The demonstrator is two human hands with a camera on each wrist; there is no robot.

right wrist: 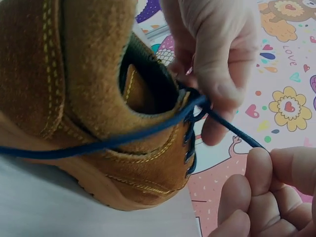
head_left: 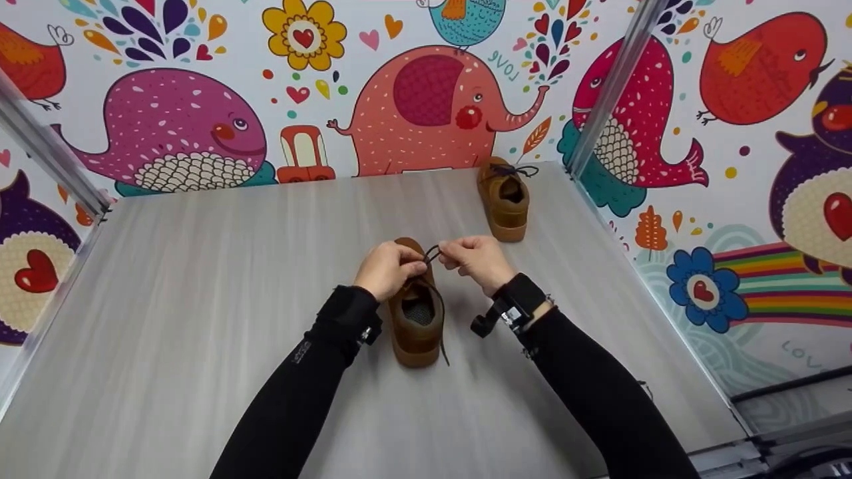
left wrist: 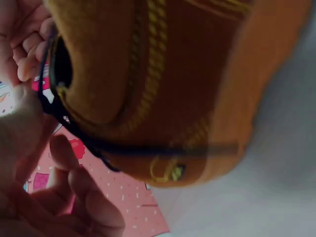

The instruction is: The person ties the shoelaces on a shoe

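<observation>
A brown suede lace-up shoe (head_left: 416,356) stands upright on the floor, toe pointing away from me. My left hand (head_left: 386,269) is over its front and pinches the dark shoelace (right wrist: 148,129) close to the tongue. To the right, my right hand (head_left: 480,261) pinches a stretch of the same lace between thumb and index finger. A small loop of lace spans the gap between both hands. Another lace length trails down the shoe's right side to the floor. In the right wrist view, my left thumb partly hides where the laces cross.
A matching brown shoe (head_left: 507,229), its lace tied in a bow, stands against the back wall at the right. Pale wood-look floor (head_left: 233,286) surrounds the shoes. Cartoon-printed walls (head_left: 319,100) with metal corner posts (head_left: 612,86) enclose the back and sides.
</observation>
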